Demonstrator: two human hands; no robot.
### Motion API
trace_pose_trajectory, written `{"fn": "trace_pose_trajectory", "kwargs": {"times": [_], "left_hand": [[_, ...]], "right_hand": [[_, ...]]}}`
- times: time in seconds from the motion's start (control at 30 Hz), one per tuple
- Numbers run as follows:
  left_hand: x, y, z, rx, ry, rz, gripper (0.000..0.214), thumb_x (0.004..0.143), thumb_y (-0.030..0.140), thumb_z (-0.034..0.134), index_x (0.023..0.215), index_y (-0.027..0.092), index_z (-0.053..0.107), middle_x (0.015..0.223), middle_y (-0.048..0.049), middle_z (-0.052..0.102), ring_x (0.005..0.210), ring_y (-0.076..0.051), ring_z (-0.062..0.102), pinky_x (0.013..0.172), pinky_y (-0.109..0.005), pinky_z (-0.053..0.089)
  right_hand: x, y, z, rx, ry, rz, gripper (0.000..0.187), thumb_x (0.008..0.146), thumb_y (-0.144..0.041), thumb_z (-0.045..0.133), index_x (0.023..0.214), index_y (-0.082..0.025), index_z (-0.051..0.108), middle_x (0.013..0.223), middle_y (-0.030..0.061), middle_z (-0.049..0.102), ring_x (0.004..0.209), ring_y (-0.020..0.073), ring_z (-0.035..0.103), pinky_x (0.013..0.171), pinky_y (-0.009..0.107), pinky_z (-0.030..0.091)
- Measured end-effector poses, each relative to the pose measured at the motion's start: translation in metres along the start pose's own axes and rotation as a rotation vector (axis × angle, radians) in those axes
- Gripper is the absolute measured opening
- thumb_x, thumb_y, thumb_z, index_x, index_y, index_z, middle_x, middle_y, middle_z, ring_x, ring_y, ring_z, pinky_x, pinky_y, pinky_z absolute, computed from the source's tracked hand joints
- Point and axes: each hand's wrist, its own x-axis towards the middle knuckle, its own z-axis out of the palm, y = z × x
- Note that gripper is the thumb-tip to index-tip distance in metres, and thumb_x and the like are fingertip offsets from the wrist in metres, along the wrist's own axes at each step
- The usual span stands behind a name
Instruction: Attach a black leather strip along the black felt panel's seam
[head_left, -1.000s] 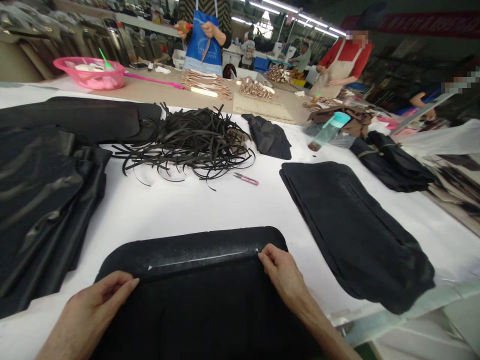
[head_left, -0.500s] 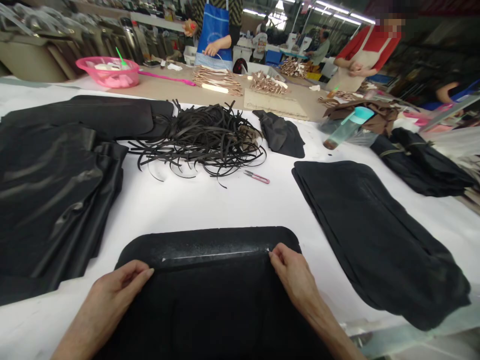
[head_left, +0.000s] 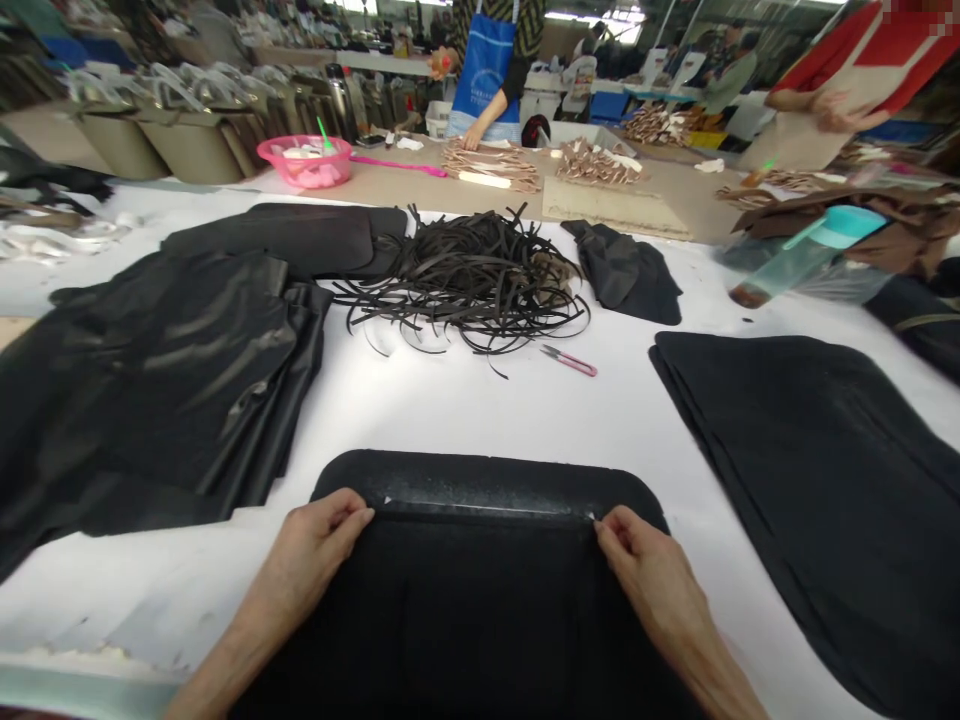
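Note:
A black panel (head_left: 487, 475) with rounded corners lies in front of me on the white table. A thin white line runs across its upper part. Over the panel, just below that line, is a black fabric piece (head_left: 480, 610). My left hand (head_left: 315, 545) pinches the fabric's upper left corner, thumb against fingers. At the upper right corner my right hand (head_left: 656, 565) does the same, close to the line's right end. The fabric's lower part runs out of view at the bottom.
Black strips (head_left: 480, 270) lie in a tangle beyond the panel, with pink thread snips (head_left: 570, 361) nearer. Black sheets (head_left: 172, 370) are piled left, black panels (head_left: 810, 450) stacked right. Farther off stand a bottle (head_left: 810, 255), a pink basket (head_left: 307, 165) and a co-worker in a blue apron (head_left: 484, 75).
My view has swung left, so things appear farther right. My left fingers sit slightly closer to the white line's left end. The co-worker's hand has reached down to the brown strips.

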Motion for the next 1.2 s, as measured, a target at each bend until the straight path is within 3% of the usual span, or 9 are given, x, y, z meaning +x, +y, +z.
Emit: {"fn": "trace_pose_trajectory", "kwargs": {"times": [0.3, 0.53, 0.77, 0.97, 1.2], "left_hand": [[0.001, 0.004, 0.001, -0.007, 0.037, 0.012, 0.023, 0.080, 0.036, 0.044, 0.064, 0.020, 0.050, 0.050, 0.0057, 0.041, 0.049, -0.012, 0.039, 0.047, -0.024, 0.026], [0.003, 0.006, 0.000, -0.010, 0.048, -0.008, 0.022, 0.078, 0.035, 0.046, 0.064, 0.019, 0.052, 0.048, 0.0056, 0.042, 0.049, -0.012, 0.039, 0.048, -0.024, 0.026], [0.004, 0.006, 0.001, -0.020, 0.046, -0.023, 0.022, 0.078, 0.035, 0.048, 0.062, 0.020, 0.051, 0.047, 0.0062, 0.041, 0.049, -0.012, 0.039, 0.048, -0.024, 0.026], [0.004, 0.005, 0.001, -0.039, 0.037, -0.035, 0.022, 0.077, 0.035, 0.049, 0.062, 0.019, 0.052, 0.048, 0.0064, 0.041, 0.049, -0.012, 0.037, 0.048, -0.024, 0.026], [0.006, 0.002, 0.003, -0.086, 0.023, -0.064, 0.022, 0.076, 0.035, 0.051, 0.061, 0.019, 0.052, 0.046, 0.0073, 0.039, 0.047, -0.010, 0.035, 0.045, -0.022, 0.024]], "right_hand": [[0.007, 0.011, 0.003, -0.007, -0.057, -0.004, 0.030, 0.080, -0.047, 0.034, 0.062, -0.024, 0.040, 0.051, -0.0023, 0.046, 0.051, 0.0167, 0.046, 0.050, 0.027, 0.032], [0.010, 0.014, 0.004, 0.019, -0.007, -0.036, 0.027, 0.077, -0.045, 0.039, 0.060, -0.025, 0.044, 0.049, -0.0015, 0.049, 0.049, 0.0166, 0.047, 0.047, 0.027, 0.030], [0.008, 0.009, 0.005, -0.088, -0.101, 0.037, 0.029, 0.081, -0.047, 0.030, 0.066, -0.025, 0.040, 0.054, -0.0023, 0.050, 0.056, 0.0181, 0.051, 0.055, 0.029, 0.034], [0.003, 0.006, 0.006, -0.167, -0.051, 0.040, 0.028, 0.083, -0.045, 0.028, 0.065, -0.025, 0.037, 0.052, -0.0022, 0.048, 0.054, 0.0177, 0.049, 0.055, 0.030, 0.032], [0.005, 0.011, 0.001, -0.032, -0.145, 0.094, 0.034, 0.080, -0.053, 0.028, 0.069, -0.026, 0.047, 0.058, -0.0012, 0.058, 0.057, 0.0175, 0.054, 0.054, 0.029, 0.033]]}}
